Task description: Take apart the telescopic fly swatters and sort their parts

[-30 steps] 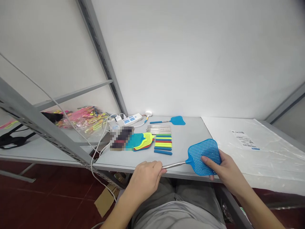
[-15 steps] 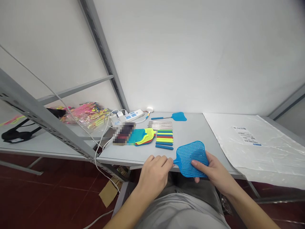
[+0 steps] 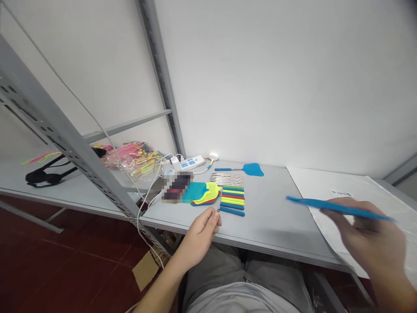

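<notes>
By the left hand [image 3: 203, 228], a thin rod [image 3: 219, 210], mostly hidden, seems pinched beside the blue handle [image 3: 232, 211]. Above the table [image 3: 267, 213], the swatter head [image 3: 340, 208] is gripped edge-on by the right hand [image 3: 378, 239]; probably light and bendy, it is best held by its broad faces.

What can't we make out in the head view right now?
All in the head view:
Left hand: its fingers hide whatever is inside.
Blue swatter head in the right hand: mesh lost, edge-on and blurred.
Label: print too small, partly behind the right hand.
Dark item: pixelated.
White sheet: cut off by the right edge.
</notes>
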The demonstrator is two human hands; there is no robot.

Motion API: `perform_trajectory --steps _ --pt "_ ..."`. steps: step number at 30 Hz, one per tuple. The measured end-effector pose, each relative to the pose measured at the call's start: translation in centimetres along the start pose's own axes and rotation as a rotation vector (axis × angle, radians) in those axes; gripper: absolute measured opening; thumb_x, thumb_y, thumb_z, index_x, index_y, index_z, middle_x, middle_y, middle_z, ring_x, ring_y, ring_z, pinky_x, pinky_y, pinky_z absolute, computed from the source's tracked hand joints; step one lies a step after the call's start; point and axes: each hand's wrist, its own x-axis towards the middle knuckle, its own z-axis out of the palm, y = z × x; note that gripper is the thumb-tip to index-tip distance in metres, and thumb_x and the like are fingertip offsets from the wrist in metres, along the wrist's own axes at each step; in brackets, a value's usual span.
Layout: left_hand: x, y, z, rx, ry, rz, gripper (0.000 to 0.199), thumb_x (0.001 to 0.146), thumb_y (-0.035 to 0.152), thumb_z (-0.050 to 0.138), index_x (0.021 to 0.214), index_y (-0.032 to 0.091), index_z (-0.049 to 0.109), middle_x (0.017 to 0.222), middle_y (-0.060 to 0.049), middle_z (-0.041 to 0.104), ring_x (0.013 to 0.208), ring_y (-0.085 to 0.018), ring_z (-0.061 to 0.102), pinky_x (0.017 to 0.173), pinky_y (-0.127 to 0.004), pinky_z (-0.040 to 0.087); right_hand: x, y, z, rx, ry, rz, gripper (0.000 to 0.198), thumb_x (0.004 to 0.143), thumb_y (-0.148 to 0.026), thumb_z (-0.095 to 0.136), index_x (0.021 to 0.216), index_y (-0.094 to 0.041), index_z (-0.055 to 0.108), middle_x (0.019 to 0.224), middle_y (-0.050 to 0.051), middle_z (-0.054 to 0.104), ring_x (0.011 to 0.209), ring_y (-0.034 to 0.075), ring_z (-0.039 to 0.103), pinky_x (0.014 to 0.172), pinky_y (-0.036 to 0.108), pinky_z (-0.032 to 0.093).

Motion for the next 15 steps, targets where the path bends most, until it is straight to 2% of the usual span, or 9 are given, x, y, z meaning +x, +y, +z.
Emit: perform_trajectory --steps 2,3,4,6,8,10,12,14,15 --pt "0.2 -0.3 0.5 -0.272 -0.038 -0.042 0.037 0.093 0.059 0.045 0.095 0.022 0.048 0.059 0.01 0.028 0.043 -0.007 0.02 0.041 -0.02 0.02 0.4 -1.7 1.9 0.04 -0.214 -0.027 0.028 0.078 -0.042 0.073 0.096 -0.025 0.061 0.081 0.004 0.07 0.069 0.022 0.067 0.05 0.03 0.052" --pt "0.1 -0.4 0.8 -0.36 -0.065 -0.039 0.041 0.09 0.061 0.049 0.102 0.022 0.049 0.059 0.011 0.028 0.042 -0.006 0.017 0.039 -0.02 0.018 0.6 -2.7 3.0 0.085 -0.353 -0.063 0.031 0.08 -0.042 0.072 0.103 -0.025 0.061 0.085 0.004 0.071 0.069 0.021 0.067 0.048 0.028 0.051" --pt "0.1 -0.6 1.2 -0.417 -0.086 -0.028 0.045 0.087 0.062 0.053 0.107 0.022 0.049 0.059 0.011 0.029 0.041 -0.005 0.018 0.039 -0.019 0.018 0.9 -3.9 4.2 0.134 -0.52 -0.119 0.032 0.083 -0.04 0.069 0.11 -0.026 0.061 0.092 0.004 0.072 0.074 0.021 0.068 0.051 0.028 0.053" --pt "-0.1 -0.9 1.6 -0.476 -0.078 -0.027 0.044 0.085 0.06 0.058 0.103 0.021 0.052 0.059 0.011 0.032 0.041 -0.004 0.021 0.039 -0.019 0.02 1.8 -6.1 6.7 0.227 -0.851 -0.26 0.03 0.09 -0.036 0.062 0.119 -0.03 0.062 0.101 0.004 0.073 0.085 0.022 0.069 0.071 0.033 0.057" --pt "-0.2 -1.2 1.8 -0.507 -0.003 -0.064 0.036 0.086 0.054 0.062 0.093 0.02 0.054 0.056 0.01 0.032 0.041 -0.004 0.022 0.04 -0.018 0.021 3.1 -8.0 9.3 0.294 -1.028 -0.311 0.032 0.093 -0.035 0.057 0.125 -0.033 0.061 0.112 0.005 0.07 0.1 0.024 0.067 0.087 0.039 0.054" --pt "0.1 -1.5 1.9 -0.553 0.09 -0.109 0.032 0.087 0.05 0.063 0.087 0.02 0.052 0.053 0.01 0.034 0.041 -0.004 0.023 0.039 -0.017 0.02 4.4 -9.4 11.9 0.315 -1.001 -0.276 0.038 0.093 -0.037 0.056 0.131 -0.034 0.056 0.123 0.006 0.065 0.113 0.027 0.061 0.095 0.044 0.05" --pt "0.6 -1.6 1.7 -0.642 0.22 -0.153 0.032 0.087 0.051 0.062 0.089 0.021 0.05 0.051 0.011 0.036 0.039 -0.004 0.02 0.037 -0.017 0.017 5.1 -10.4 14.6 0.284 -0.862 -0.24 0.052 0.09 -0.043 0.06 0.139 -0.032 0.047 0.132 0.01 0.058 0.123 0.031 0.054 0.099 0.049 0.047" --pt "1.4 -1.8 1.2 -0.754 0.365 -0.2 0.033 0.086 0.052 0.062 0.09 0.023 0.047 0.053 0.011 0.039 0.04 -0.004 0.018 0.036 -0.017 0.014 5.1 -11.3 17.1 0.242 -0.789 -0.284 0.079 0.079 -0.052 0.069 0.146 -0.028 0.036 0.14 0.015 0.049 0.13 0.036 0.046 0.101 0.055 0.043" --pt "1.7 -2.0 0.8 -0.811 0.42 -0.225 0.033 0.085 0.051 0.064 0.09 0.023 0.046 0.055 0.011 0.04 0.04 -0.004 0.018 0.036 -0.017 0.013 4.9 -11.6 18.3 0.225 -0.805 -0.321 0.093 0.072 -0.058 0.074 0.149 -0.025 0.031 0.143 0.017 0.045 0.131 0.039 0.043 0.101 0.057 0.042"
